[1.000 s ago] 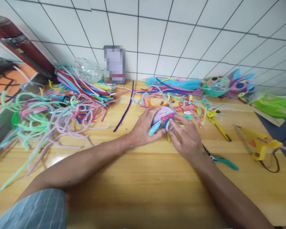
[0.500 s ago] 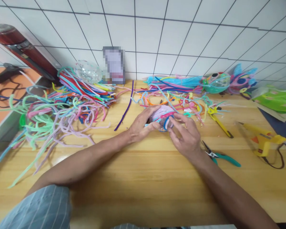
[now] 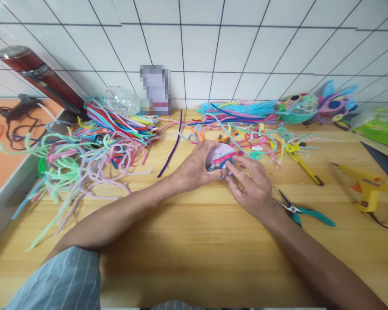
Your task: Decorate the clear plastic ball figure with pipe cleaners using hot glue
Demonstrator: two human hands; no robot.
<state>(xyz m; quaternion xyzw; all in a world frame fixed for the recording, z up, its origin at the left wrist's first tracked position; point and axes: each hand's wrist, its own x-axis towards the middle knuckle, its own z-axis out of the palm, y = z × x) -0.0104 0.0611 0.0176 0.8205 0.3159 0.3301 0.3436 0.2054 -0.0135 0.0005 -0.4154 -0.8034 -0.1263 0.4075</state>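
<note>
Pink-and-lilac fuzzy pipe-cleaner ball [image 3: 220,155] sat cupped between both hands: left hand [image 3: 194,170] curled round its side, right hand [image 3: 250,185] pinching its blue strand. It looked light, soft and crushable, best held gently by its sides.

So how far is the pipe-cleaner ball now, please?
Done: two finished figures stand by the wall, and the lilac top of the ball is wrapped. In hand: the left hand holds it while the right hand works blue and pink strands at its side. Left: many loose pipe cleaners; pliers and glue gun lie unused.
</note>
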